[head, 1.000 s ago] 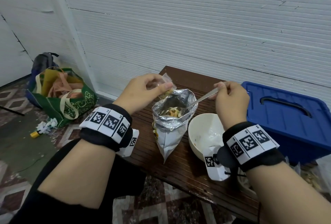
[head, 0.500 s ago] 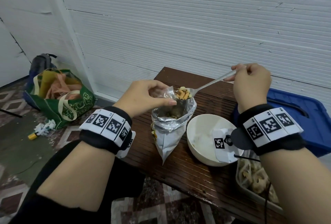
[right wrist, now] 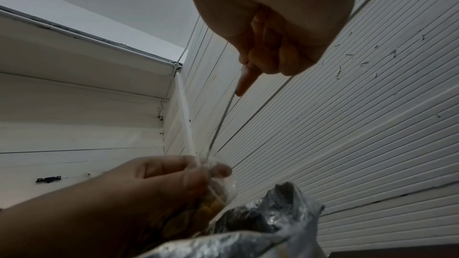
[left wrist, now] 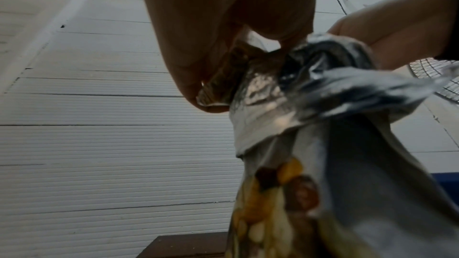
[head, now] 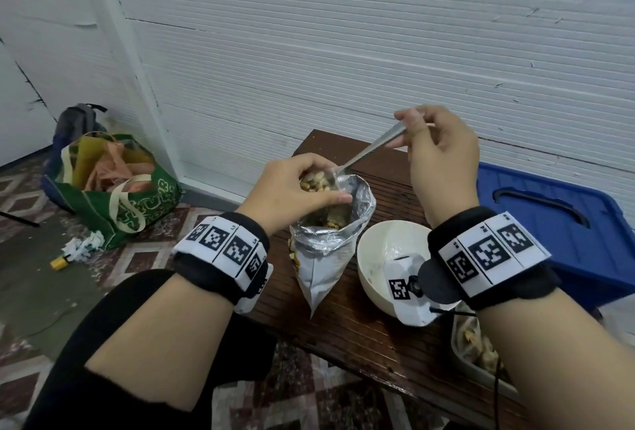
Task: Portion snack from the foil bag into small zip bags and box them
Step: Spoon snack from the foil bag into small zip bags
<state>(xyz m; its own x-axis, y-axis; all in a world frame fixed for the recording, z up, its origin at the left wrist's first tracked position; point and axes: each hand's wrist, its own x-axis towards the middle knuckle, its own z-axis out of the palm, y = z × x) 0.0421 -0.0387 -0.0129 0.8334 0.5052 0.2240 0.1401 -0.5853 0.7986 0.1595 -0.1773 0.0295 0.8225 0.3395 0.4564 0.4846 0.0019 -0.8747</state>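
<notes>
Counter (head: 347, 337): dark wood; carries the foil bag, a white bowl (head: 381, 251) and a blue box (head: 563, 223) at the right.
Foil bag (head: 330, 247): stands open under both hands, snack inside.
Left hand (head: 292, 189): pinches the small zip bag (head: 323, 180) open just above the foil bag's mouth.
Right hand (head: 443, 155): grips the spoon (head: 371, 149), tip apparently inside the zip bag.
Risk: the thin mouth may fold shut and spill pieces onto the counter.
</notes>
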